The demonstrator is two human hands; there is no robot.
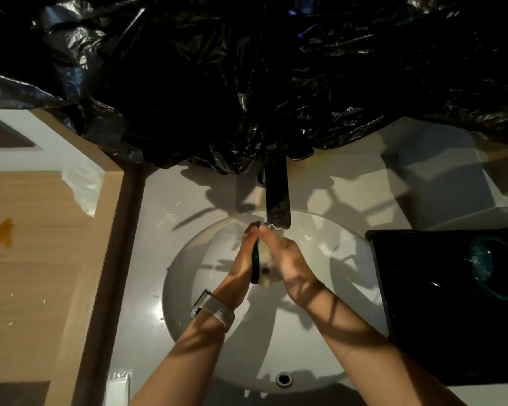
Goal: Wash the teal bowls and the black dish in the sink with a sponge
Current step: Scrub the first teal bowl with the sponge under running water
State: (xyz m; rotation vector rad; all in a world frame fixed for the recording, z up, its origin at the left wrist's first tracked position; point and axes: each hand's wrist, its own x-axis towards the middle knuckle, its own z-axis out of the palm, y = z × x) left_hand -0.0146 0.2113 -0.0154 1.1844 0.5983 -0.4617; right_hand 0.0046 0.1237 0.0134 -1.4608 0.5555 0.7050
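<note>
Under the faucet (277, 197), over the middle of the round white sink (188, 288), the person presses a sponge (260, 266) between both palms. The left hand (241, 265) lies flat against the sponge's dark green scrubbing face, fingers pointing away toward the spout; the right hand (289, 263) closes on the pale, soft side, so each hand is held narrow and flat, sandwiching the sponge rather than gripping it. Held just below the spout like this, the sponge looks to be getting wetted or squeezed out — though I cannot make out a clear stream of water in this dim light. A pale watch band (213, 310) sits on the left wrist.

To the right of the sink, on the surface, rests the black dish (423, 303), a dark rectangular tray with its near-left corner close to the basin's edge. Inside it, toward the right, lies a teal bowl (487, 268), wet and glinting; whether a second bowl sits with it I cannot tell, as the dish swallows most of the light. Parked there, they seem either waiting their turn or set aside to drain — neither is in the sink at this moment.

Black plastic sheeting (247, 68) drapes across the far side, hiding the wall and the faucet's base. On the left, a wooden surface (35, 244) carries an amber spill (3, 232).

No brand, label or legible writing shows anywhere.
</note>
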